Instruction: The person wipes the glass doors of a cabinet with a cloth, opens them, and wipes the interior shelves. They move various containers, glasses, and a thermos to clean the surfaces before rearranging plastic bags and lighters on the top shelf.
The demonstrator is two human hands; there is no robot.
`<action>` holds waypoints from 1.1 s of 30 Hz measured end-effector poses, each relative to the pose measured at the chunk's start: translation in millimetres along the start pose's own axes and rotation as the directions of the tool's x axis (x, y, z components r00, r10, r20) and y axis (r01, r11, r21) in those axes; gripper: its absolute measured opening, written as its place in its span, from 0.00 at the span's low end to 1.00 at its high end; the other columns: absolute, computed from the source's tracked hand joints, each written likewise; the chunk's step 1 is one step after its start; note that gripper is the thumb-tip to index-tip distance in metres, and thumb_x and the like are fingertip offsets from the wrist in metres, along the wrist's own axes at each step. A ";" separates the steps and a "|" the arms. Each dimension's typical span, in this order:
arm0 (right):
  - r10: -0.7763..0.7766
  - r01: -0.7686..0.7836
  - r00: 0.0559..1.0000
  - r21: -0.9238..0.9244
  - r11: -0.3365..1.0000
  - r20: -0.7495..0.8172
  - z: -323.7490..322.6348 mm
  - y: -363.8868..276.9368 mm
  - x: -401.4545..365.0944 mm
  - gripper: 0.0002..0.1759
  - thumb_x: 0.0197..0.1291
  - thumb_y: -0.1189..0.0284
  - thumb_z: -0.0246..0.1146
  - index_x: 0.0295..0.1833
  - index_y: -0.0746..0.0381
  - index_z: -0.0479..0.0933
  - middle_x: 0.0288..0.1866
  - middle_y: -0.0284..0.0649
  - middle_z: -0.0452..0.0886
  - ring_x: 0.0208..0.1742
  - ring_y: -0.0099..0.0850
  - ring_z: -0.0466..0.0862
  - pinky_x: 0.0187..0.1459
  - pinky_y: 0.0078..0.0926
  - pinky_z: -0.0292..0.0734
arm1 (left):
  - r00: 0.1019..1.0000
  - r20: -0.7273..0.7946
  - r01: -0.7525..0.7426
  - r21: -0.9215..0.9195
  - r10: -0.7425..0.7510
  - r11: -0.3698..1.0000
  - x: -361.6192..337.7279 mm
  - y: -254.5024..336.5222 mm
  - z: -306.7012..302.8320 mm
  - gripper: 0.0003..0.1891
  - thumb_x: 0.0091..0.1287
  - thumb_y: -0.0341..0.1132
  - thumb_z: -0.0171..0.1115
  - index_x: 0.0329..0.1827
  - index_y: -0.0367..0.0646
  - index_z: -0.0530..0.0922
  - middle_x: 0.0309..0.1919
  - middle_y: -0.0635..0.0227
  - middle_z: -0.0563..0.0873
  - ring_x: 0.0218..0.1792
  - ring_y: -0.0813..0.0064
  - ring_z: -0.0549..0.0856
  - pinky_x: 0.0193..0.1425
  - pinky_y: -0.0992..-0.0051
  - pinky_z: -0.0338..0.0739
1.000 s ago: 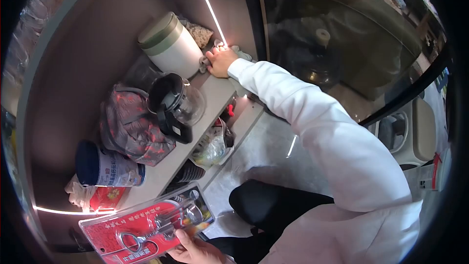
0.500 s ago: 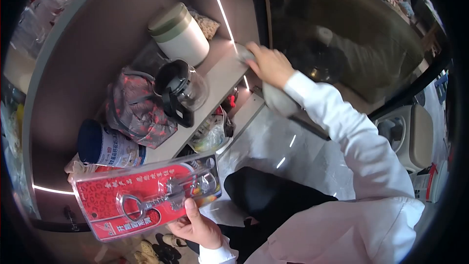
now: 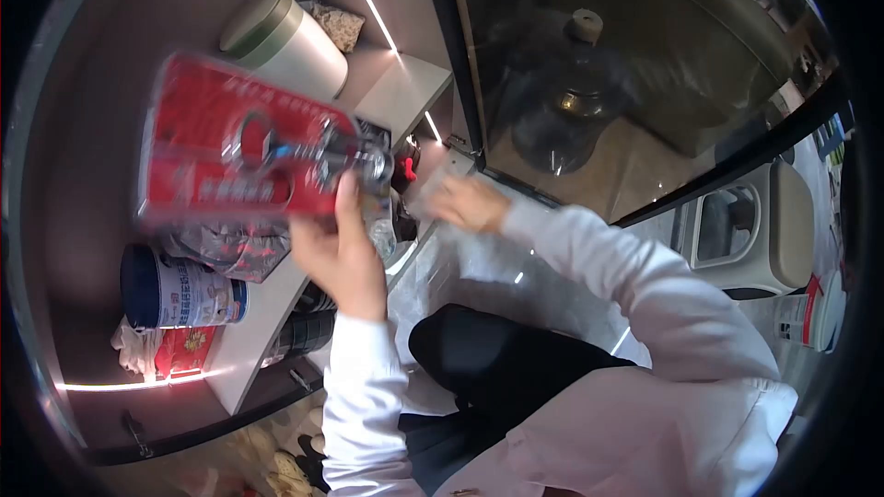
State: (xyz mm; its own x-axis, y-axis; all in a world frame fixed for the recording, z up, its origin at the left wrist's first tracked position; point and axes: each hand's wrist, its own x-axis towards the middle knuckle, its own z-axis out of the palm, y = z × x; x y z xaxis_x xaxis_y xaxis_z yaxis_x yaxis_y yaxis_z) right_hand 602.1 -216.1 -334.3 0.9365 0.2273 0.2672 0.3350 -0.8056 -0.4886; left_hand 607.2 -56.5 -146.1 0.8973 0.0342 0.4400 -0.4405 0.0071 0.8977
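My left hand (image 3: pixel 343 262) is closed on the edge of a red blister pack (image 3: pixel 207 143), its thumb over the clear plastic. Inside the pack shows a metal corkscrew (image 3: pixel 322 155). The pack is raised in front of the cabinet shelf and hides part of it. Low by the cabinet's front edge, my right hand (image 3: pixel 471 204) is smeared by motion, fingers bent around a pale cloth (image 3: pixel 431 195). Beneath the pack, a grey and red patterned bag (image 3: pixel 230 253) shows in part. The glass coffee pot is hidden behind the pack.
On the shelf (image 3: pixel 405 92) stand a white canister with a green lid (image 3: pixel 295 41), a bag of nuts or grains (image 3: pixel 336 28) and a blue-lidded tub (image 3: pixel 198 290). An open glass door (image 3: pixel 635 55) spans the right. Beyond it sits a beige-and-white bin (image 3: pixel 755 230).
My left hand has lifted the blister pack up and across the shelf. My right hand has moved down and left from the upper shelf edge with the cloth.
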 end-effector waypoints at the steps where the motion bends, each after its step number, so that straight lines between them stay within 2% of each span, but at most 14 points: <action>1: -0.081 0.090 0.986 0.060 0.994 -0.144 22.0 5.1 -38.4 0.14 0.61 0.61 0.59 0.52 0.47 0.78 0.52 0.39 0.74 0.48 0.43 0.79 0.52 0.38 0.74 | 1.000 0.024 -0.014 0.000 0.014 1.000 10.8 -14.7 9.7 0.08 0.65 0.28 0.62 0.45 0.36 0.76 0.34 0.68 0.83 0.30 0.83 0.80 0.34 0.81 0.75; 2: 0.171 -0.189 0.981 0.247 0.950 0.092 14.1 -7.7 -66.6 0.12 0.62 0.63 0.58 0.50 0.48 0.79 0.50 0.40 0.75 0.48 0.42 0.79 0.50 0.36 0.75 | 0.999 0.038 -0.021 -0.009 0.021 1.000 20.2 -23.8 21.2 0.07 0.65 0.28 0.62 0.43 0.36 0.76 0.32 0.70 0.83 0.29 0.86 0.79 0.32 0.83 0.72; 5: 0.383 -0.355 0.923 0.337 0.872 -0.021 12.5 -24.5 -145.1 0.11 0.63 0.66 0.57 0.49 0.54 0.79 0.49 0.43 0.76 0.50 0.46 0.77 0.51 0.37 0.74 | 0.977 0.001 -0.211 0.166 0.214 0.963 53.1 -80.8 45.0 0.11 0.64 0.29 0.62 0.47 0.33 0.77 0.33 0.62 0.85 0.33 0.70 0.83 0.39 0.73 0.75; 7: 0.559 -0.522 0.829 0.357 0.775 -0.002 11.7 -28.2 -183.4 0.13 0.64 0.65 0.57 0.49 0.57 0.80 0.48 0.46 0.78 0.50 0.47 0.78 0.52 0.36 0.74 | 0.982 -0.039 -0.168 0.295 0.187 0.941 68.1 -101.9 63.1 0.14 0.63 0.29 0.60 0.51 0.32 0.76 0.41 0.53 0.84 0.41 0.56 0.83 0.48 0.66 0.75; 9: 0.552 -0.515 0.833 0.309 0.800 -0.041 16.3 -20.4 -213.4 0.14 0.64 0.64 0.57 0.50 0.56 0.80 0.45 0.45 0.79 0.48 0.46 0.79 0.50 0.36 0.75 | 0.974 -0.030 -0.192 0.411 0.224 0.891 78.7 -111.0 83.1 0.21 0.63 0.29 0.56 0.60 0.34 0.71 0.54 0.48 0.78 0.55 0.50 0.75 0.61 0.60 0.65; 11: 0.551 -0.530 0.834 0.251 0.810 -0.014 -7.1 -24.7 -219.6 0.14 0.64 0.62 0.57 0.49 0.56 0.81 0.43 0.44 0.79 0.45 0.44 0.80 0.48 0.36 0.76 | 0.957 0.006 -0.242 0.560 0.289 0.792 86.5 -122.2 101.9 0.25 0.61 0.27 0.56 0.64 0.39 0.70 0.56 0.51 0.76 0.58 0.51 0.71 0.62 0.59 0.63; 13: 0.552 -0.526 0.831 0.224 0.821 -0.069 -17.2 -21.3 -224.4 0.14 0.63 0.62 0.58 0.49 0.56 0.81 0.42 0.43 0.79 0.43 0.43 0.81 0.46 0.36 0.77 | 0.987 -0.060 -0.066 0.708 0.152 0.703 91.6 -127.7 121.4 0.26 0.60 0.26 0.56 0.65 0.44 0.69 0.60 0.57 0.73 0.60 0.53 0.69 0.62 0.58 0.64; 18: 0.615 -0.583 0.779 0.219 0.782 -0.123 -26.9 -21.8 -220.7 0.14 0.61 0.61 0.60 0.48 0.56 0.81 0.42 0.41 0.79 0.41 0.42 0.82 0.44 0.36 0.77 | 0.992 -0.121 0.073 0.774 0.034 0.629 102.4 -121.7 134.6 0.30 0.61 0.30 0.56 0.70 0.54 0.64 0.60 0.61 0.69 0.58 0.52 0.68 0.60 0.55 0.64; 22: 0.564 -0.526 0.815 0.241 0.816 -0.131 -24.2 -22.4 -204.6 0.15 0.60 0.61 0.61 0.48 0.58 0.80 0.43 0.42 0.80 0.41 0.42 0.82 0.44 0.36 0.77 | 0.999 0.045 -0.053 0.733 0.029 0.679 90.6 -100.5 111.0 0.47 0.54 0.44 0.70 0.72 0.35 0.54 0.62 0.43 0.62 0.63 0.48 0.62 0.66 0.53 0.56; 24: 0.526 -0.428 0.805 0.345 0.835 -0.276 -28.2 -22.6 -181.9 0.16 0.60 0.61 0.62 0.49 0.60 0.79 0.44 0.44 0.81 0.41 0.42 0.82 0.44 0.34 0.77 | 0.948 0.196 -0.318 0.595 0.250 0.738 68.0 -82.4 79.9 0.44 0.55 0.41 0.69 0.71 0.36 0.55 0.63 0.44 0.62 0.64 0.47 0.60 0.68 0.54 0.53; 26: 0.761 -0.646 0.648 0.510 0.568 -0.028 -80.0 -55.4 -136.2 0.16 0.59 0.63 0.63 0.49 0.61 0.78 0.44 0.45 0.81 0.42 0.43 0.82 0.44 0.33 0.77 | 0.913 0.269 -0.405 0.518 0.306 0.753 27.8 -60.1 43.7 0.38 0.56 0.37 0.68 0.68 0.35 0.60 0.62 0.47 0.64 0.63 0.49 0.62 0.68 0.57 0.53; 28: 0.370 -0.171 0.812 0.421 0.891 -0.451 -113.4 -63.4 -92.2 0.15 0.55 0.67 0.66 0.47 0.61 0.78 0.42 0.45 0.80 0.41 0.43 0.81 0.44 0.33 0.76 | 0.903 0.271 -0.426 0.472 0.333 0.772 -21.2 -49.5 5.6 0.29 0.54 0.34 0.67 0.59 0.37 0.69 0.53 0.53 0.74 0.57 0.53 0.70 0.64 0.59 0.59; 30: -0.022 0.118 0.773 0.110 0.987 -0.634 -178.3 -88.4 -32.8 0.17 0.48 0.71 0.70 0.46 0.59 0.80 0.43 0.44 0.80 0.43 0.43 0.81 0.45 0.34 0.76 | 0.914 0.290 -0.393 0.460 0.283 0.796 -61.7 -58.3 -27.1 0.24 0.53 0.33 0.67 0.54 0.40 0.74 0.52 0.57 0.75 0.53 0.56 0.71 0.62 0.61 0.62; 33: -0.400 0.112 0.607 -0.425 0.898 -0.687 -254.6 -124.0 59.6 0.24 0.41 0.73 0.69 0.50 0.57 0.78 0.54 0.43 0.75 0.53 0.43 0.75 0.51 0.37 0.72 | 0.908 0.355 -0.389 0.519 0.222 0.761 -67.7 -63.3 -41.4 0.20 0.55 0.32 0.66 0.52 0.41 0.77 0.51 0.57 0.75 0.55 0.54 0.71 0.62 0.59 0.64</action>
State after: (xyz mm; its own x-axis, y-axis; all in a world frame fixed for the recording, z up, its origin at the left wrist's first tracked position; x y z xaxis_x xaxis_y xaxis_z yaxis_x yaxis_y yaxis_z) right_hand 589.8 -241.9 -46.4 0.3623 0.0847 0.9282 0.3612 -0.9308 -0.0561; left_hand 573.1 -17.9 -233.6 0.7271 -0.3222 0.6062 -0.6699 -0.5263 0.5237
